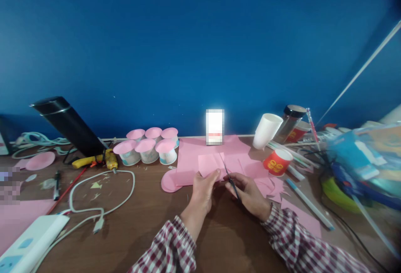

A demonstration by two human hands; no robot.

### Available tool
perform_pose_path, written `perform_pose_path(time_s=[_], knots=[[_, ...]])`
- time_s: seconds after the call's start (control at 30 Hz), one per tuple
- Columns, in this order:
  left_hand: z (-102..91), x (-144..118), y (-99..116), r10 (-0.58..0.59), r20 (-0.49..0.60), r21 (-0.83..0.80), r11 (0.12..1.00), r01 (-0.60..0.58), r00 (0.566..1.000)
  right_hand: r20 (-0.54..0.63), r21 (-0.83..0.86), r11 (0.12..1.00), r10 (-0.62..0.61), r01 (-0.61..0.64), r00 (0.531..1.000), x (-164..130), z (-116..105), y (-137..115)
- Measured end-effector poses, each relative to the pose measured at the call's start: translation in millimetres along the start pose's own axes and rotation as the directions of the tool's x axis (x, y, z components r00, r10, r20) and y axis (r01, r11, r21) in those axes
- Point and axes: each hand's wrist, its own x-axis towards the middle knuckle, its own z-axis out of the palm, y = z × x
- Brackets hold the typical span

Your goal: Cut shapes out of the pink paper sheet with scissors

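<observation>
My left hand [203, 187] pinches the near edge of a small pink paper piece [209, 164], held just above the desk [150, 223]. My right hand [249, 193] has its grip closed around the scissors [230, 179], blades pointing far into the paper; the cut looks only partly made, though the blades are thin and hard to read. Six paper cups with pink tops [147, 145] stand finished at far left. More pink sheets [200, 152] lie uncut beyond.
</observation>
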Motion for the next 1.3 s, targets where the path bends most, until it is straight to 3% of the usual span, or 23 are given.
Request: perform_pose_path(time_s=[0.2, 0.6, 0.87, 1.3], knots=[[-0.5, 1.4, -1.5, -0.006, -0.041, 0.000, 1.000, 0.006, 0.999, -0.005, 0.024, 1.000, 0.010, -0.010, 1.000, 0.7, 0.3, -0.6], [-2.2, 1.9, -2.0, 0.054, 0.017, 0.007, 0.999, -0.054, 0.998, -0.001, -0.015, 1.000, -0.006, 0.006, 1.000, 0.7, 0.0, -1.9], [0.8, 1.4, -0.3, 0.065, -0.071, 0.063, 0.996, -0.060, 0.995, 0.004, -0.018, 1.000, 0.002, -0.002, 1.000, 0.2, -0.8, -0.8], [1.8, -0.9, 1.2, 0.048, -0.048, 0.050, 0.998, -0.046, 0.998, -0.011, -0.034, 0.999, 0.004, -0.005, 1.000, 0.5, -0.5, 2.1]])
